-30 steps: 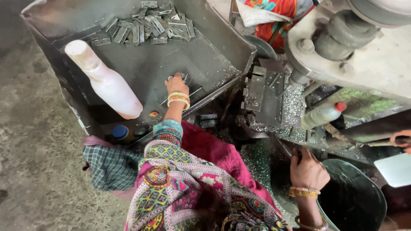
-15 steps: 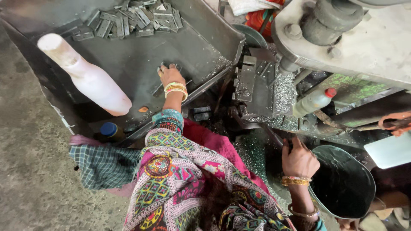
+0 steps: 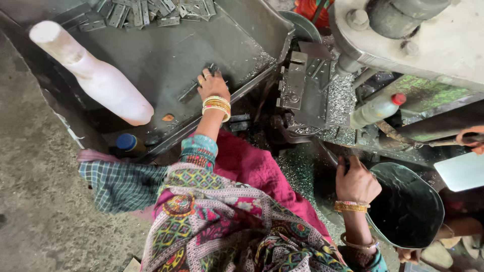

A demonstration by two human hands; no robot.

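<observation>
the left hand (image 3: 213,85) rests fingers-down on a flat metal piece (image 3: 194,90) near the tray's (image 3: 166,55) front edge, picking it from the sloped floor. the right hand (image 3: 355,181) curls round a dark rod (image 3: 327,153) beside the black bucket (image 3: 408,209), steadying it.

White plastic bottle (image 3: 96,75) lying tilted at tray's left; blue-capped bottle (image 3: 128,143) below it. Squeeze bottle with red cap (image 3: 377,109) resting on grey press machine (image 3: 428,35). Metal shavings (image 3: 343,103) scattered on machine bed. Concrete floor (image 3: 35,201) at left.

Bare tray floor (image 3: 166,55) lies open around the left hand (image 3: 213,86) — white bottle (image 3: 93,75) blocks further left, metal pieces (image 3: 146,11) beyond, press block (image 3: 302,88) rightwards
</observation>
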